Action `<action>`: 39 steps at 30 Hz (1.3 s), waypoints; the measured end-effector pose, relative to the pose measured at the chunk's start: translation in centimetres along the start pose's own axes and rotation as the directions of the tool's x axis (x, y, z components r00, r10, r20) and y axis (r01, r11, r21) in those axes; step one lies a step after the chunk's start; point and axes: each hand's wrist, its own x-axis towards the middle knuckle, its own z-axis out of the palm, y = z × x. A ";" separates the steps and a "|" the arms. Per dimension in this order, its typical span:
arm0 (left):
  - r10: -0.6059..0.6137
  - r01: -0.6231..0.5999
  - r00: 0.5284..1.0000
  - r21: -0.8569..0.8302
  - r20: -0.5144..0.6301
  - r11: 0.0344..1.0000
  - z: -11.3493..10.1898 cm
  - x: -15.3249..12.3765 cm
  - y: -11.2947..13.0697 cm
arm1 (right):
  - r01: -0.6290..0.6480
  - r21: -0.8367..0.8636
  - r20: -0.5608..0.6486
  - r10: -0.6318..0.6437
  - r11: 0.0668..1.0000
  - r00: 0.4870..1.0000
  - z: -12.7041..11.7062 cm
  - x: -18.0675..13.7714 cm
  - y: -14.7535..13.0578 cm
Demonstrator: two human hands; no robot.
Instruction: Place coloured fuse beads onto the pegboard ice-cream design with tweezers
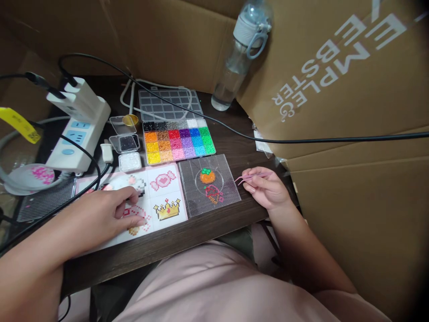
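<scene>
Cardboard walls a table. Right hand, fingers pinched on tweezers, sits at three o'clock of the pegboard; left hand, half-curled and empty, rests on the pattern sheet at nine. A nudge could scatter the board's loose beads.

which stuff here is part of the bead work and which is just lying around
In use: tweezers in the right hand; pegboard; bead tray; pattern sheet under the left hand.
Lying about: water bottle; power strip; black cable.
</scene>
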 end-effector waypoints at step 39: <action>-0.032 0.021 0.998 -0.173 -0.061 0.985 -0.8 -1.4 1.0 | 0.403 -0.426 0.056 -0.421 0.810 0.905 7.2 10.3 -3.7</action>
